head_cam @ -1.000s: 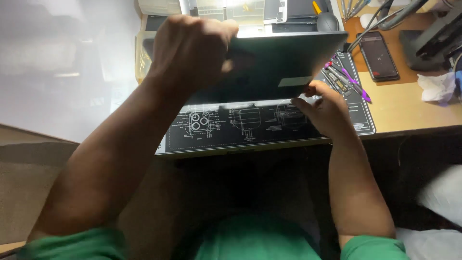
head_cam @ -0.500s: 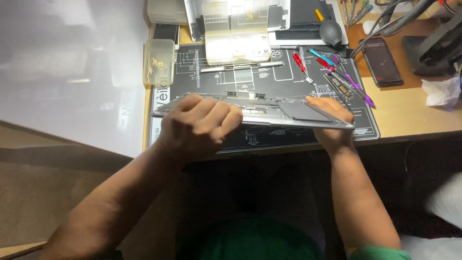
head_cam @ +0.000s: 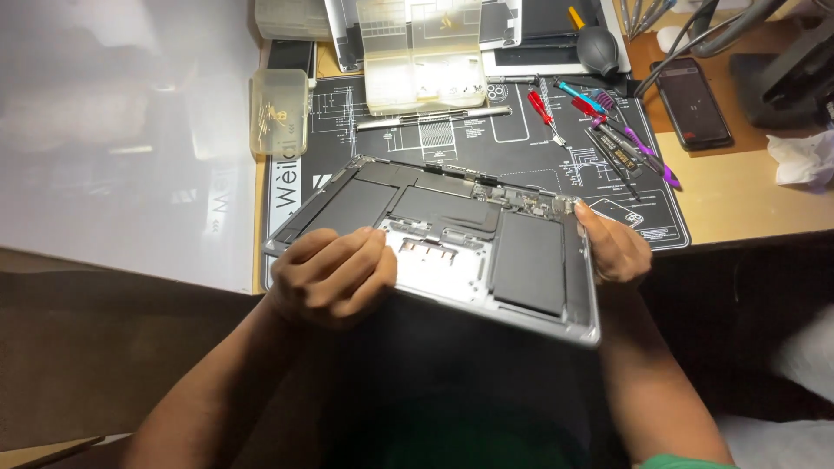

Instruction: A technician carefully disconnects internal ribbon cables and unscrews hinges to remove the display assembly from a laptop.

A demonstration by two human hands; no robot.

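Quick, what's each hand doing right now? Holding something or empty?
Left hand: curled closed, gripping the near edge of the opened laptop body.
Right hand: closed on the laptop body's right edge.

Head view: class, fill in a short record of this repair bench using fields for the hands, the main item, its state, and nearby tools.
Left hand: grips the near left edge of the opened laptop
Right hand: holds its right edge
Laptop state: internals face up, dark battery cells showing
Under it: black work mat
Nearby: screwdrivers, clear parts box, phone
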